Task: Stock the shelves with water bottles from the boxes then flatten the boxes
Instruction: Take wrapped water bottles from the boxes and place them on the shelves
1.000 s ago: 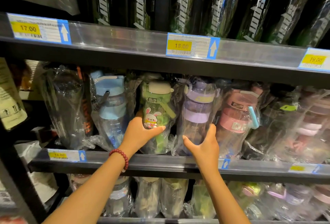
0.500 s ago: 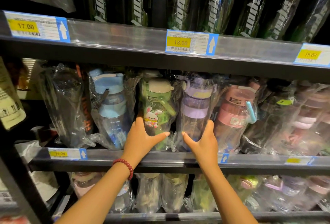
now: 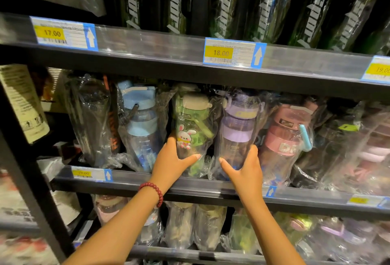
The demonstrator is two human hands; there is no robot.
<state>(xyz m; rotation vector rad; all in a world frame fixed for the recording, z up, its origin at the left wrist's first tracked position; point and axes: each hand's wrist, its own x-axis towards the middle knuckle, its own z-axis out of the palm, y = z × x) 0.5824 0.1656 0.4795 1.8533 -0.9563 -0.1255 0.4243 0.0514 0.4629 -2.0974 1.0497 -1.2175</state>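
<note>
On the middle shelf stands a row of water bottles in clear plastic bags. My left hand, with a red bead bracelet on its wrist, holds the lower part of the green bottle with a bunny sticker; its thumb lies across the front and its fingers go round the left side. My right hand holds the purple bottle beside it the same way, thumb across the front. Both bottles stand upright. No boxes are in view.
A blue bottle stands left of the green one and a pink bottle right of the purple one. Black bagged bottles fill the shelf above, more bagged bottles the shelf below. A black upright post stands at the left.
Both hands stay on the same two bottles and have slid slightly lower on them. The bottles stand as before.
</note>
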